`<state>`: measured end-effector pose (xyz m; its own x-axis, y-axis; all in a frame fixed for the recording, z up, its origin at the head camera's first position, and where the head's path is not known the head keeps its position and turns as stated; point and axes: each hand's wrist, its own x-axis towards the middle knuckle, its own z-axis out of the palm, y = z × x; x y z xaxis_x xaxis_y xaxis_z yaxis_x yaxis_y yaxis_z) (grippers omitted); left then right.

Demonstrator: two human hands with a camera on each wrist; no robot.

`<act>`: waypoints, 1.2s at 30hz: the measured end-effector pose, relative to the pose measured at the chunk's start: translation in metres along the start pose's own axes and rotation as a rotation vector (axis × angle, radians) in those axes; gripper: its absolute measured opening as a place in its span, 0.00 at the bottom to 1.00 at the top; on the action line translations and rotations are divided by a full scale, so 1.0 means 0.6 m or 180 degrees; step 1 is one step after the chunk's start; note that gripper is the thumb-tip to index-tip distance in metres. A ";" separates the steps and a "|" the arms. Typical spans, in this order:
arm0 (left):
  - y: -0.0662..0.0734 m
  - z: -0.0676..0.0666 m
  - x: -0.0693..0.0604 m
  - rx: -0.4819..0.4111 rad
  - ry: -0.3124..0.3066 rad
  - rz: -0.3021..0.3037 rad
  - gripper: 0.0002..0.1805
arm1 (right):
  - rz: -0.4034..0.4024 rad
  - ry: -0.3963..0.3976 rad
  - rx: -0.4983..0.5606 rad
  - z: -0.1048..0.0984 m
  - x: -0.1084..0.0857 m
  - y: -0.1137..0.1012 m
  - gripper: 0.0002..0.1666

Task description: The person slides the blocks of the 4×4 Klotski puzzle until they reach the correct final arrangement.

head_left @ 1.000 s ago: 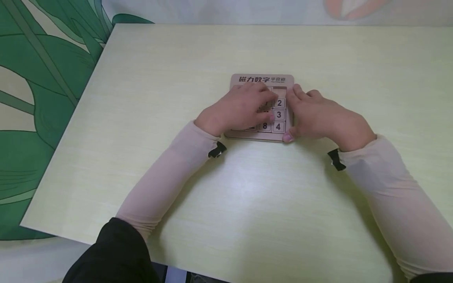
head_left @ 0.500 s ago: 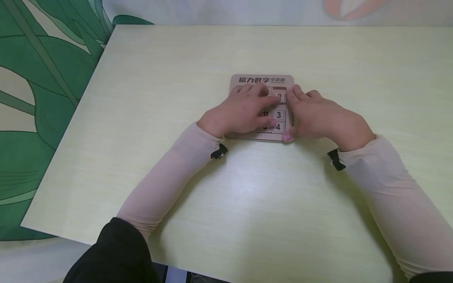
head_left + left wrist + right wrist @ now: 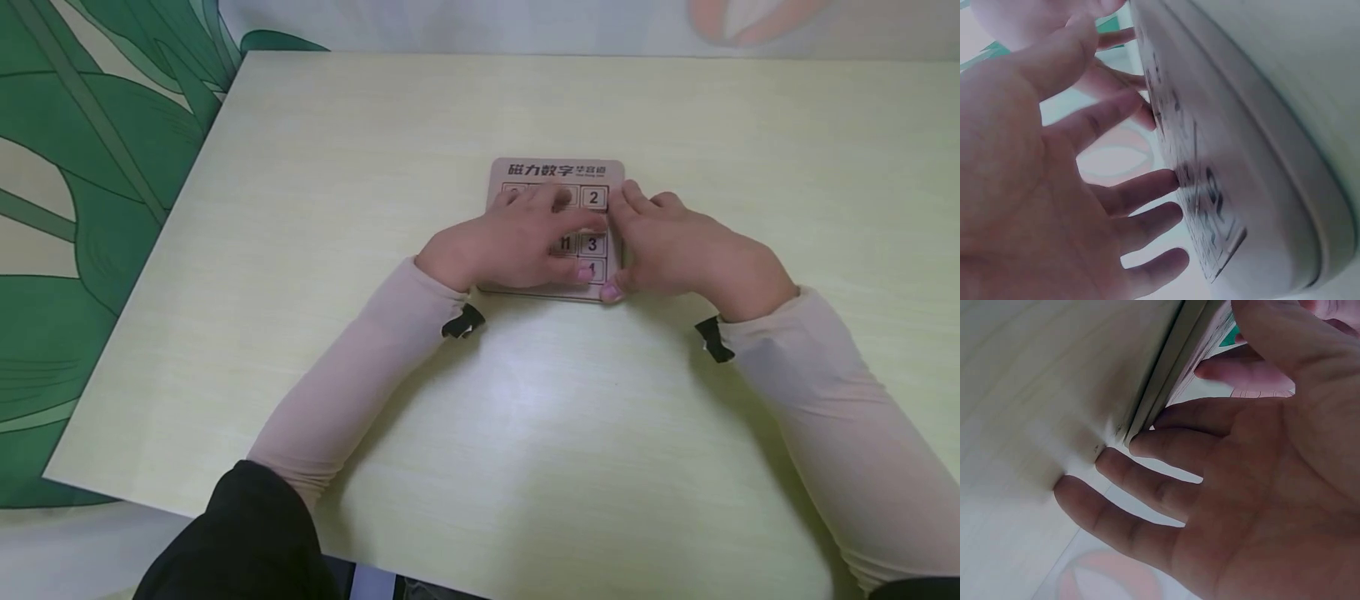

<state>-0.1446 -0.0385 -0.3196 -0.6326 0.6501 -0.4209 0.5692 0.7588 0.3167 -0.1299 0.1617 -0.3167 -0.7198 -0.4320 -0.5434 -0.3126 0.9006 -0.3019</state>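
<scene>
A pinkish number sliding puzzle (image 3: 555,170) lies flat on the table, its printed title along the far edge. My left hand (image 3: 517,242) is over its left and middle part, the index finger reaching the right column below the tile marked 2 (image 3: 594,197). The tile marked 3 (image 3: 592,245) shows beneath that finger, while most tiles on the left are covered. In the left wrist view, slightly bent fingers (image 3: 1141,187) meet the puzzle's face. My right hand (image 3: 675,242) rests against the puzzle's right side, fingers extended, thumb at the near right corner.
The pale tabletop (image 3: 480,433) stretches around the puzzle. Its left edge borders a wall painted with green leaves (image 3: 97,167). Dark items (image 3: 405,587) show below the near edge.
Tile 2 has slid away from me into the gap at the top of the right column. My left index finger moved slightly right and now covers the space below it. The right hand stayed put.
</scene>
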 end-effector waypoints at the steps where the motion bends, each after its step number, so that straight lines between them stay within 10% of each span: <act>1: 0.000 -0.002 -0.001 -0.0048 -0.0041 0.0003 0.34 | 0.0000 -0.0001 -0.0003 0.000 0.000 0.000 0.72; 36: 0.014 -0.008 -0.004 -0.0004 -0.0100 -0.0047 0.21 | 0.0007 0.0010 -0.0019 -0.001 -0.002 0.001 0.73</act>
<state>-0.1407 -0.0338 -0.3118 -0.6240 0.6373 -0.4521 0.5592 0.7684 0.3113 -0.1297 0.1626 -0.3157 -0.7223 -0.4300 -0.5416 -0.3149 0.9018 -0.2960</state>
